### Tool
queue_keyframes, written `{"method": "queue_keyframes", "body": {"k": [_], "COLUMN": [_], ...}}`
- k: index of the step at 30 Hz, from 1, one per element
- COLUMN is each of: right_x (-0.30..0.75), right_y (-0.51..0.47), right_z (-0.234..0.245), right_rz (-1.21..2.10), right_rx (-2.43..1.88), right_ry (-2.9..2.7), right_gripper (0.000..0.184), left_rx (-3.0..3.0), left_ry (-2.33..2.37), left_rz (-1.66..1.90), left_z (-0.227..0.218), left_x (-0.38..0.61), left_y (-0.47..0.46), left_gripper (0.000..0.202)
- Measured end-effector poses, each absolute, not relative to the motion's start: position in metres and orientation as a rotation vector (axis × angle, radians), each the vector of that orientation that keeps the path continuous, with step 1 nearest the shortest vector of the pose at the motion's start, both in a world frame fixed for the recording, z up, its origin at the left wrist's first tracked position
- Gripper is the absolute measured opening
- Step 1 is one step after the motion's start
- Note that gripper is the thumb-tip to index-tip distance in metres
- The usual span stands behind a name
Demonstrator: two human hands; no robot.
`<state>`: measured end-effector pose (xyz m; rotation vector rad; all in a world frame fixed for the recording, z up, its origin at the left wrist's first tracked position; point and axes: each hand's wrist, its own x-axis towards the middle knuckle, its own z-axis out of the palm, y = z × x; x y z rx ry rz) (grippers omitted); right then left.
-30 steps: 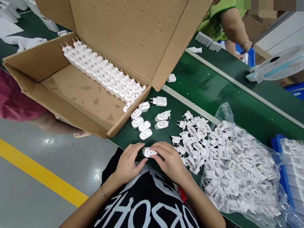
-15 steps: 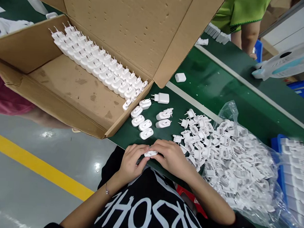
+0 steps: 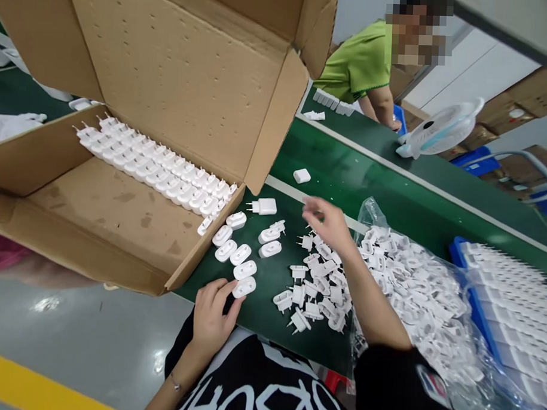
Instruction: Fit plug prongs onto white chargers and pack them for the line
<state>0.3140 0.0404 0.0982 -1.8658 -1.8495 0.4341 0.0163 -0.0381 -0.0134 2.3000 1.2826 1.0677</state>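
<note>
My left hand (image 3: 213,313) pinches one end of a white plug charger (image 3: 244,286) at the near edge of the table. This charger lies at the end of a group of similar chargers, among them another white charger (image 3: 240,254). Out over the table, my right hand (image 3: 329,225) is in the air, slightly blurred, thumb and fingers apart with nothing visible between them. Nearest to it are a white block (image 3: 302,176) without visible pins and a pile of loose white plug pieces (image 3: 323,268). A charger with pins (image 3: 267,206) lies on its side to the left.
A cardboard box (image 3: 133,224) with its lid raised holds rows of chargers (image 3: 167,171). A clear plastic bag (image 3: 372,211) contains many plug pieces. At right stands a blue tray (image 3: 476,308) of white blocks. Across the table are a person in green (image 3: 368,59) and a fan (image 3: 442,130).
My hands have parted. The left has set the charger beside the others while keeping hold; the right has moved away up and right. The view has shifted, showing more of the far side.
</note>
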Motion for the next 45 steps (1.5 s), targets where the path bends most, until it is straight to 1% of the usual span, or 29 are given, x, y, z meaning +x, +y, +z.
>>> {"method": "queue_keyframes", "body": {"k": [1,4,6,9,11,13,15,17,18,20,21,22,25,26,28,30,33,37,40,43,45], "right_x": [0.331,0.364,0.374,0.382,0.383,0.374,0.349,0.308,0.285,0.241,0.223,0.211,0.203,0.208,0.217,0.221,0.213,0.202,0.204,0.21,0.212], "right_y": [0.069,0.14,0.167,0.171,0.147,0.102,0.043,-0.016,-0.041,-0.074,-0.083,-0.087,-0.092,-0.095,-0.103,-0.112,-0.123,-0.123,-0.117,-0.109,-0.104], "right_z": [0.095,0.08,0.073,0.076,0.088,0.107,0.126,0.136,0.136,0.129,0.122,0.114,0.091,0.085,0.072,0.057,0.035,0.021,0.022,0.027,0.03], "right_rz": [0.306,0.272,0.318,0.337,0.307,0.248,0.195,0.261,0.261,0.318,0.34,0.38,0.472,0.426,0.233,0.048,-0.033,-0.072,-0.068,-0.064,-0.047], "right_rx": [-2.012,-2.128,-2.163,-2.207,-2.204,-2.141,-2.014,-1.995,-1.995,-1.973,-1.961,-1.94,-1.865,-1.893,-2.03,-2.177,-2.252,-2.248,-2.101,-1.945,-1.924], "right_ry": [-1.872,-1.921,-1.96,-1.979,-1.97,-1.966,-1.992,-2.067,-2.12,-2.247,-2.276,-2.29,-2.187,-2.114,-1.976,-1.915,-1.905,-1.789,-1.74,-1.7,-1.711], "right_gripper": [0.043,0.058,0.056,0.046,0.044,0.043,0.038,0.034,0.032,0.023,0.024,0.028,0.051,0.056,0.058,0.054,0.043,0.02,0.002,0.012,0.007], "left_rx": [2.296,2.224,2.136,2.027,2.037,2.113,2.209,2.287,2.321,2.379,2.4,2.412,2.388,2.37,2.345,2.332,2.299,2.289,2.288,2.248,2.22], "left_ry": [1.304,1.418,1.526,1.545,1.433,1.248,1.057,0.922,0.87,0.759,0.707,0.677,0.798,0.873,0.976,1.007,1.04,1.043,1.033,1.035,1.035], "left_rz": [1.057,1.038,1.05,1.082,1.133,1.182,1.172,1.092,1.04,0.945,0.908,0.879,0.789,0.759,0.71,0.689,0.715,0.71,0.71,0.746,0.768], "left_z": [-0.014,-0.013,-0.012,-0.012,-0.012,-0.01,-0.006,-0.002,0.0,0.003,0.004,0.004,0.003,0.002,-0.001,-0.005,-0.008,-0.008,-0.006,-0.007,-0.008], "left_x": [0.019,0.029,0.033,0.028,0.021,0.015,0.014,0.019,0.023,0.031,0.035,0.037,0.035,0.033,0.027,0.023,0.02,0.021,0.021,0.021,0.021], "left_y": [-0.035,-0.028,-0.026,-0.027,-0.03,-0.035,-0.039,-0.041,-0.042,-0.044,-0.044,-0.045,-0.047,-0.048,-0.049,-0.051,-0.052,-0.053,-0.052,-0.052,-0.052], "left_gripper": [0.024,0.02,0.021,0.024,0.018,0.008,0.01,0.018,0.026,0.044,0.046,0.044,0.03,0.027,0.027,0.032,0.039,0.038,0.037,0.039,0.041]}}
